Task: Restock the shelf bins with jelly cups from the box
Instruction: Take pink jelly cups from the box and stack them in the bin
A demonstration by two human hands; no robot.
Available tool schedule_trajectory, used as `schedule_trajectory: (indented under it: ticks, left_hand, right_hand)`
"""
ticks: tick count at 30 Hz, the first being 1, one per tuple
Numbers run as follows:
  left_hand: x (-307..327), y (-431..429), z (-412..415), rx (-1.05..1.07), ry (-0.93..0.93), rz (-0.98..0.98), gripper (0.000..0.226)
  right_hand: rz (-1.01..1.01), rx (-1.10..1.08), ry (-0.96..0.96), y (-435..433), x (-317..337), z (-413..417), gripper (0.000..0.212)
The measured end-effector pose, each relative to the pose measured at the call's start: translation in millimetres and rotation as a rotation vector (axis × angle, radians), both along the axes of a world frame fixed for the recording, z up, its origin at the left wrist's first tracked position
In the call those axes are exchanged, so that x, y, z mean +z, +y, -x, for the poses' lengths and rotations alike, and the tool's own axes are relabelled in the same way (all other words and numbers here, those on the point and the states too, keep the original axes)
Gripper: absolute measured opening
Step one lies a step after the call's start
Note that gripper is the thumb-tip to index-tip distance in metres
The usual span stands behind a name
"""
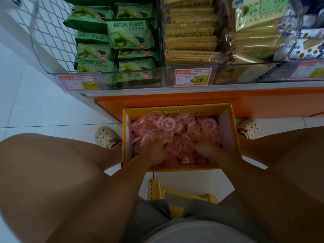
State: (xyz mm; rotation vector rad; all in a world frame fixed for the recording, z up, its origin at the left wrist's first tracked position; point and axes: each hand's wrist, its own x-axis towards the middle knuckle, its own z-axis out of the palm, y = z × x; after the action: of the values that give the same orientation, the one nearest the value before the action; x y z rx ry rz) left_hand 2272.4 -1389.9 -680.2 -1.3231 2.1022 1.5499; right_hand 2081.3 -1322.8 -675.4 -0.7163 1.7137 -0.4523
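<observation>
Grey shorts and two bare thighs fill the near edge of the view, with a yellow stool showing between the legs. Just beyond the knees, both hands are sunk into a heap of pink jelly cups. The left hand has its fingers curled around a clump of cups, so its grip is holding jelly cups. The right hand lies just beside it. Its fingers are buried in the heap, and I cannot tell whether that grip is closed on anything.

All the jelly cups lie loose in an open yellow box, which they fill from wall to wall. The box stands on the white tiled floor between the feet. A cream perforated shoe sits close to its left wall, and another shoe sits close to its right wall. The far end of the box is up against the orange base of the shelf.

Above that base runs a row of clear shelf bins. One holds green packs of matcha cookies and the next holds stacked crackers. More cracker packs lie further right. Red and yellow price tags are fixed to the bin fronts. A white wire mesh panel stands left of the bins.
</observation>
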Motion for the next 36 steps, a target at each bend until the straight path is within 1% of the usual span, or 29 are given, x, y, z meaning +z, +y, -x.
schedule_trajectory:
  ticks: [2, 3, 4, 5, 7, 9, 10, 12, 14, 16, 18, 20, 22, 25, 29, 33, 36]
  left_hand:
    - [7, 3, 0, 0.051, 0.024, -0.032, 0.028]
    - [9, 4, 0, 0.081, 0.045, -0.048, 0.029]
    - [9, 5, -1, 0.115, 0.064, -0.061, 0.032]
    - [10, 6, -1, 0.141, 0.077, -0.064, 0.033]
    - [12, 6, -2, 0.182, 0.069, -0.089, 0.034]
    - [21, 4, -1, 0.237, 0.093, -0.17, 0.025]
    - [27, 3, 0, 0.261, 0.118, -0.207, 0.019]
    - [40, 2, 3, 0.31, 0.176, -0.259, 0.016]
    - [57, 1, 4, 0.336, 0.208, -0.268, 0.014]
    - [76, 1, 2, 0.348, 0.248, -0.237, 0.013]
    - [96, -2, -3, 0.356, 0.287, -0.162, 0.011]
    - [117, -7, -10, 0.35, 0.312, -0.093, 0.015]
    - [137, -15, -15, 0.33, 0.327, -0.044, 0.019]
    - [170, -23, -21, 0.314, 0.387, 0.027, 0.021]
    - [227, -27, -29, 0.293, 0.491, 0.147, 0.015]
    - [295, -29, -37, 0.259, 0.627, 0.269, 0.016]
    - [344, -34, -44, 0.228, 0.654, 0.395, 0.023]
  right_hand:
    - [-0.035, -0.016, 0.012, 2, 2, 0, 0.047]
    - [-0.041, -0.034, -0.008, 2, 3, 0, 0.047]
    - [-0.038, -0.058, -0.035, 3, 5, -1, 0.043]
    - [-0.026, -0.086, -0.078, 2, 9, -3, 0.037]
    - [-0.028, -0.16, -0.198, 1, 17, -7, 0.034]
    - [-0.035, -0.208, -0.337, -2, 25, -9, 0.035]
    - [-0.033, -0.222, -0.394, -3, 28, -9, 0.028]
    - [-0.02, -0.228, -0.45, -5, 40, -9, 0.012]
    - [0.022, -0.193, -0.42, -6, 49, -10, 0.013]
    - [0.09, -0.165, -0.35, -8, 60, -11, 0.013]
    - [0.209, -0.144, -0.259, -8, 77, -11, 0.016]
    - [0.338, -0.098, -0.187, -8, 98, -10, 0.022]
    - [0.436, -0.049, -0.158, -9, 124, -10, 0.024]
    - [0.53, 0.012, -0.071, -13, 163, -14, 0.024]
    - [0.657, -0.033, -0.042, -22, 224, -25, 0.028]
    - [0.87, -0.018, 0.052, -26, 294, -35, 0.029]
    - [1.031, 0.032, 0.144, -33, 349, -41, 0.034]
